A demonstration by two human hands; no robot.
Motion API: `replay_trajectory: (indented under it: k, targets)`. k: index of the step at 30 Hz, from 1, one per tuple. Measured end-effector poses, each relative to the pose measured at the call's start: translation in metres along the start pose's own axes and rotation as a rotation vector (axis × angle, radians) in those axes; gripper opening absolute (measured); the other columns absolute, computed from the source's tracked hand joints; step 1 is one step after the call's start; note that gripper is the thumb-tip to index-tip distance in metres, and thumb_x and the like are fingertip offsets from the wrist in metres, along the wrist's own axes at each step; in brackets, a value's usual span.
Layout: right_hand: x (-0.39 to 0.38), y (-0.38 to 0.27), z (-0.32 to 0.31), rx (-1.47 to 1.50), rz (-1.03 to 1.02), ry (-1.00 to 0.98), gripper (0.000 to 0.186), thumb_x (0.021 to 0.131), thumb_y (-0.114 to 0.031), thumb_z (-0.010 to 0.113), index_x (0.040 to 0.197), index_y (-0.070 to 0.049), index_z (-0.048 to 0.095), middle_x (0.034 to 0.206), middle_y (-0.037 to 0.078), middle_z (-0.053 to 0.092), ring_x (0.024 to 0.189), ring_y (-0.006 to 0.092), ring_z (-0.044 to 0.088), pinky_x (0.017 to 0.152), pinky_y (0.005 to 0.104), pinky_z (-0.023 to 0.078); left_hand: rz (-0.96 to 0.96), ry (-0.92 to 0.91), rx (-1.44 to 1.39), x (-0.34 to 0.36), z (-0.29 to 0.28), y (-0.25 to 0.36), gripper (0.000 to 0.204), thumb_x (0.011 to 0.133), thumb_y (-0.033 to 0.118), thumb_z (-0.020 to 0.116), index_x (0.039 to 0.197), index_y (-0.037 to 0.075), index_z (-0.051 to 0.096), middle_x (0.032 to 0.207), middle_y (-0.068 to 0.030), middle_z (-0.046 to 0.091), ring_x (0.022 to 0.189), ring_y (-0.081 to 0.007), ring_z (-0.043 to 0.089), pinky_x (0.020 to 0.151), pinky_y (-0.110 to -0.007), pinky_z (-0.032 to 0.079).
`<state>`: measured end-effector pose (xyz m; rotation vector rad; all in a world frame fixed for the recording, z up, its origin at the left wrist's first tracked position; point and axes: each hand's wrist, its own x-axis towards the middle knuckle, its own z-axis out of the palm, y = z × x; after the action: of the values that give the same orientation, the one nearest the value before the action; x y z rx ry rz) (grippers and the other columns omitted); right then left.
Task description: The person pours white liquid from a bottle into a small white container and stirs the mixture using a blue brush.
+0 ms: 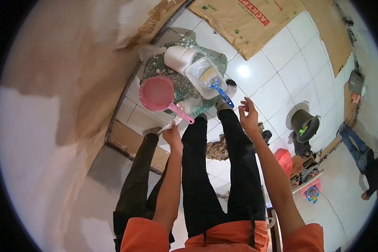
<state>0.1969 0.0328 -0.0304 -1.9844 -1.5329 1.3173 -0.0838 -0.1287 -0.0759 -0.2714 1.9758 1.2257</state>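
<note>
My left hand (172,136) is closed around a crumpled whitish strip (170,125), perhaps plastic, just below the pink dipper. That long-handled dipper (156,93) holds pale liquid and rests on a green, white-spattered sheet (178,86). Beside it stand a white cylindrical container (178,59) and a clear plastic tub (197,77). A wide paintbrush (216,84) with a blue handle lies across the tub, its pale bristles inside. Over the floor, right of the brush handle, my right hand (248,115) hangs with fingers apart, holding nothing.
A brown paper sheet (248,25) covers white floor tiles along the far side. A dark bucket (304,125) and a red bag (284,161) stand to the right. Another person (363,161) is at the far right. A dark trouser leg (134,180) stands at my left, near the wall (63,84).
</note>
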Motion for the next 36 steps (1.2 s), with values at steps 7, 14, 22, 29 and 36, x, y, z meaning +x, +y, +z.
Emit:
replay_trajectory:
  k: [7,14,22,29,36]
  targets:
    - [-0.047,-0.004,0.004,0.009,0.102,-0.037,0.040,0.091,-0.009,0.056,0.128,0.003,0.050,0.107,0.021,0.067,0.092,0.0301,0.068,0.084,0.0386,0.052,0.138,-0.045,0.389,-0.058,-0.045,0.035,0.020,0.090,0.008,0.067,0.095,-0.010,0.061,0.090,-0.0106,0.065,0.084,-0.0139,0.062,0.071,-0.027,0.049]
    - [-0.095,-0.014,-0.002,0.085,0.188,-0.108,0.038,0.088,-0.007,0.059,0.125,0.002,0.053,0.102,0.020,0.068,0.089,0.0305,0.068,0.080,0.0397,0.053,0.289,-0.211,0.733,-0.128,-0.067,0.086,0.018,0.086,0.006,0.068,0.100,-0.005,0.066,0.087,-0.0121,0.068,0.079,-0.0189,0.065,0.072,-0.033,0.051]
    - [-0.099,-0.140,-0.036,-0.004,-0.402,-0.623,0.067,0.071,-0.018,0.079,0.130,-0.007,0.048,0.133,0.015,0.052,0.122,0.0345,0.051,0.102,0.0420,0.039,0.475,-0.689,0.854,-0.195,0.007,0.209,0.009,0.081,0.004,0.069,0.090,0.001,0.069,0.083,-0.0105,0.071,0.074,-0.0197,0.069,0.066,-0.031,0.052]
    - [-0.074,-0.150,-0.034,0.261,-0.302,-0.493,0.055,0.068,0.002,0.074,0.118,-0.006,0.053,0.129,0.018,0.055,0.115,0.0379,0.057,0.090,0.0385,0.050,0.470,-0.777,0.570,-0.172,0.085,0.220,0.013,0.090,0.007,0.062,0.101,0.001,0.061,0.094,-0.0117,0.068,0.086,-0.0187,0.065,0.081,-0.034,0.050]
    - [-0.050,-0.163,-0.039,0.386,0.047,-0.424,0.055,0.075,-0.006,0.077,0.123,-0.001,0.051,0.114,0.019,0.064,0.110,0.0307,0.063,0.093,0.0373,0.048,0.310,-0.922,0.135,-0.160,0.143,0.206,0.011,0.103,0.012,0.041,0.107,0.002,0.041,0.091,-0.0098,0.061,0.079,-0.0122,0.057,0.073,-0.027,0.049]
